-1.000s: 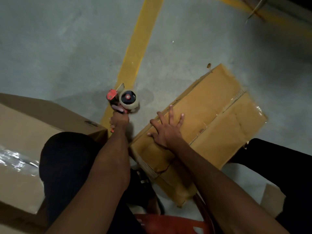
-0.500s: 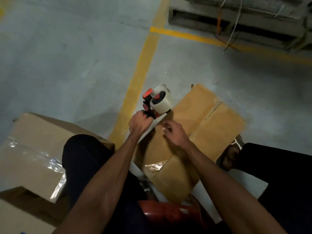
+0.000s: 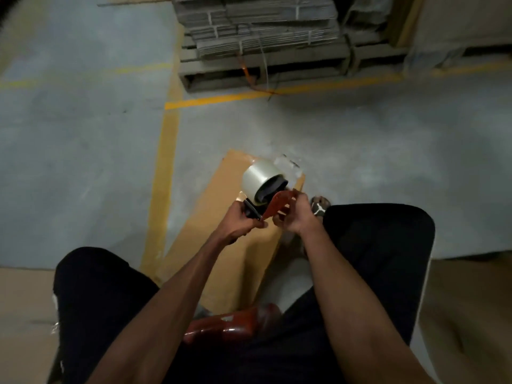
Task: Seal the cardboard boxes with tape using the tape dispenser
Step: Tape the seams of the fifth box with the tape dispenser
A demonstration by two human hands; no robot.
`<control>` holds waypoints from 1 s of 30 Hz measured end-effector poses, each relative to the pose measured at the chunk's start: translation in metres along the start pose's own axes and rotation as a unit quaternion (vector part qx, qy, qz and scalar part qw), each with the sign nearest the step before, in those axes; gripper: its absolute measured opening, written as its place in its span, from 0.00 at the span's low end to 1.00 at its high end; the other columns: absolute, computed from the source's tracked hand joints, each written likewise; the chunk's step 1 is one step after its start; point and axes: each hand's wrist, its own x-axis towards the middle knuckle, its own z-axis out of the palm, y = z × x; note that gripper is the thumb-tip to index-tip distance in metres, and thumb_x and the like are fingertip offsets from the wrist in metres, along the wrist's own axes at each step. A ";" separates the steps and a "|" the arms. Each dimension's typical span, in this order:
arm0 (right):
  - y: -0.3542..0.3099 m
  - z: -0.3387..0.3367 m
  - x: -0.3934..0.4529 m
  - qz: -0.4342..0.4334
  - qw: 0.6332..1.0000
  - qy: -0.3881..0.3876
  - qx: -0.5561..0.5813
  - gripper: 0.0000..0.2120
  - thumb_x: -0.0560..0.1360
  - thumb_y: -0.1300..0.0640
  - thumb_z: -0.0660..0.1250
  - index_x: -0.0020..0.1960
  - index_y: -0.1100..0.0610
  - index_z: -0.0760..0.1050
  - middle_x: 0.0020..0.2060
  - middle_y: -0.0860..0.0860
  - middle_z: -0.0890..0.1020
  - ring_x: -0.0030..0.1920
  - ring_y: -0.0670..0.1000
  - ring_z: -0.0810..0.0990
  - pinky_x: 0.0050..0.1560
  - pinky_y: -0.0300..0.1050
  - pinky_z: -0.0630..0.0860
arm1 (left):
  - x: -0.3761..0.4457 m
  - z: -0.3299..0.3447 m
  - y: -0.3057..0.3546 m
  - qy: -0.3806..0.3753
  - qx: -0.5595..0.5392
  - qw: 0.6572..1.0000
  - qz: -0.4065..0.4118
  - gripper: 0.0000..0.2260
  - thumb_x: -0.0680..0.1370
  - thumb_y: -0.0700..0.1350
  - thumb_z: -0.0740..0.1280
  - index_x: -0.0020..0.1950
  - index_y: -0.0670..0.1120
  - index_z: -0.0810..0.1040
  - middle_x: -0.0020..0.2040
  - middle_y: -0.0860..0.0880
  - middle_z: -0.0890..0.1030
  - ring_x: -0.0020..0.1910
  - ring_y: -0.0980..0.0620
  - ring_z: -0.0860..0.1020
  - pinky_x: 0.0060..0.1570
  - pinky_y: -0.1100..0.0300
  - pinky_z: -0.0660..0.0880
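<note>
The red-framed tape dispenser with its clear roll (image 3: pixel 263 187) is gripped by the left hand (image 3: pixel 242 221) while its front is pinched by the right hand (image 3: pixel 293 216), so fingers could be nicked by its cutter above the flat brown cardboard box (image 3: pixel 221 231).

Tape dispenser (image 3: pixel 267 194): red frame w/ black handle, big roll of clear tape (image 3: pixel 259 174) mounted, held up just above the cardboard box (image 3: pixel 221 239), roll end pointing away from person. Box: plain brown, flaps closed, lies flat on the floor, long side running away from person, directly under dispenser. Loose clear tape crumpled at box's far corner.
</note>
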 end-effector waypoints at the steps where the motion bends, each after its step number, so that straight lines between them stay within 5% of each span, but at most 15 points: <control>1: 0.000 -0.009 -0.003 -0.002 1.000 0.006 0.012 0.14 0.80 0.45 0.61 0.52 0.54 0.79 0.45 0.55 0.80 0.46 0.55 0.77 0.31 0.42 0.75 | 0.000 0.008 0.003 -0.005 0.003 1.000 0.010 0.13 0.68 0.36 0.79 0.50 0.39 0.82 0.33 0.48 0.80 0.29 0.50 0.72 0.26 0.59 0.68; 7: 0.004 -0.031 -0.011 -0.071 0.997 0.036 -0.018 0.09 0.84 0.55 0.59 0.49 0.55 0.76 0.41 0.53 0.80 0.41 0.51 0.78 0.32 0.43 0.75 | -0.001 0.026 0.013 -0.030 0.031 0.999 0.027 0.10 0.69 0.36 0.79 0.48 0.40 0.82 0.32 0.48 0.79 0.26 0.53 0.71 0.26 0.60 0.68; 14: 0.001 -0.035 -0.008 -0.086 0.990 0.091 -0.067 0.18 0.86 0.48 0.53 0.52 0.56 0.78 0.41 0.54 0.82 0.38 0.54 0.80 0.30 0.41 0.73 | -0.001 0.028 0.005 -0.045 0.026 0.998 0.021 0.11 0.68 0.40 0.79 0.47 0.42 0.83 0.34 0.41 0.79 0.29 0.47 0.71 0.27 0.57 0.68; 22: 0.001 -0.015 0.008 -0.096 0.986 0.094 -0.099 0.14 0.82 0.58 0.64 0.63 0.63 0.79 0.46 0.57 0.85 0.44 0.55 0.84 0.31 0.43 0.79 | 0.005 0.004 -0.012 -0.036 0.000 0.999 0.027 0.14 0.68 0.33 0.78 0.52 0.39 0.83 0.31 0.51 0.80 0.25 0.54 0.72 0.26 0.61 0.69; 25: 0.004 0.008 0.019 -0.136 0.972 0.111 -0.156 0.10 0.84 0.62 0.61 0.55 0.60 0.81 0.47 0.58 0.85 0.48 0.55 0.84 0.37 0.46 0.82 | 0.009 -0.019 -0.030 -0.021 0.008 1.000 0.021 0.15 0.68 0.35 0.79 0.53 0.42 0.84 0.35 0.54 0.83 0.28 0.62 0.77 0.29 0.69 0.71; 27: 0.008 0.027 0.027 -0.166 0.955 0.122 -0.215 0.13 0.84 0.65 0.60 0.48 0.57 0.81 0.43 0.56 0.85 0.46 0.55 0.84 0.42 0.45 0.83 | 0.013 -0.034 -0.045 -0.004 0.001 1.000 0.006 0.15 0.67 0.38 0.80 0.52 0.44 0.85 0.39 0.51 0.85 0.33 0.62 0.80 0.34 0.66 0.74; 30: 0.012 0.050 0.043 -0.201 0.930 0.119 -0.285 0.19 0.82 0.72 0.56 0.42 0.57 0.81 0.38 0.55 0.83 0.38 0.54 0.83 0.35 0.43 0.81 | 0.016 -0.047 -0.064 0.015 -0.023 1.000 -0.013 0.14 0.67 0.41 0.81 0.50 0.46 0.85 0.44 0.50 0.86 0.45 0.54 0.84 0.45 0.58 0.80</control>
